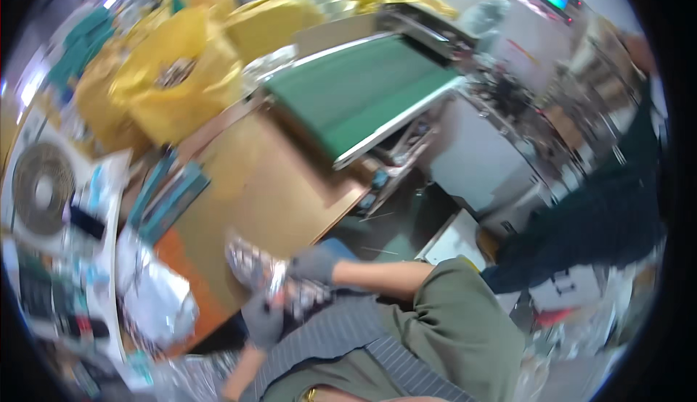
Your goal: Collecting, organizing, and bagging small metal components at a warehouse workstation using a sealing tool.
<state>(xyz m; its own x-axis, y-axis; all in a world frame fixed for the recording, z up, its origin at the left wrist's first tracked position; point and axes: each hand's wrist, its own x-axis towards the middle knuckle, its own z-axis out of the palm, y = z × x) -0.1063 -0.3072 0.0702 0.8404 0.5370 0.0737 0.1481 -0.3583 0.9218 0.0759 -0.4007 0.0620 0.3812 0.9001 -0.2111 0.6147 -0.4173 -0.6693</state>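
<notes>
Grip of gloved left hand (263, 321) and right hand (314, 265) pinches a shiny packet (271, 273), any lettering blurred.

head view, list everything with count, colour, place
green conveyor belt: 1, green, upper centre
flat tan tabletop: 1, tan, centre
yellow plastic bags: several, yellow, upper left
round grey fan: 1, grey, far left
oblong teal object: count unclear, teal, left
crumpled silvery wrapping: 1, silver, lower left
boxy grey machine: 1, grey, upper right
darkly dressed person: 1, dark, right
shiny silvery packet: 1, silver, lower centre
blurred smaller clutter: uncountable, mixed, edges
pinstriped grey cloth: 1, grey, lower centre
gloved left hand: 1, grey, at packet
gloved right hand: 1, grey, at packet
</notes>
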